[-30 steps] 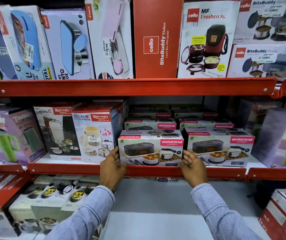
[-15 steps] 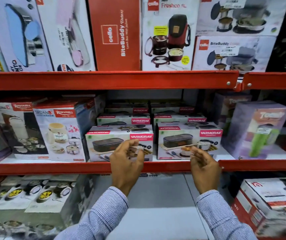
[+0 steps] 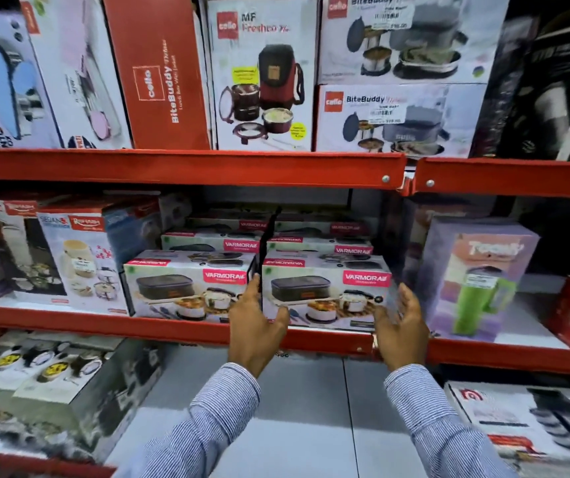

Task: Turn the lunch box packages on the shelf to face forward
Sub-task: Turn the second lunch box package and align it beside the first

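Observation:
Two front Varmora lunch box packages sit side by side on the middle red shelf [image 3: 173,331], both facing forward: the left box [image 3: 187,284] and the right box [image 3: 325,291]. More Varmora boxes [image 3: 214,241] are stacked behind them. My left hand [image 3: 256,326] is at the right box's left edge, with fingers in the gap between the two boxes and the thumb on its front. Beside the same box's lower right corner is my right hand [image 3: 400,329], fingers spread and palm turned towards the box.
Rishabh lunch box cartons [image 3: 80,260] stand left of the Varmora boxes and a purple tumbler box [image 3: 473,277] stands right. The upper shelf [image 3: 187,167] holds Cello boxes, among them a red BiteBuddy box [image 3: 159,74] shown side-on. Below are further boxes [image 3: 52,384].
Both hands have moved right, from flanking the left Varmora box to flanking the right one. My view has shifted right and closer.

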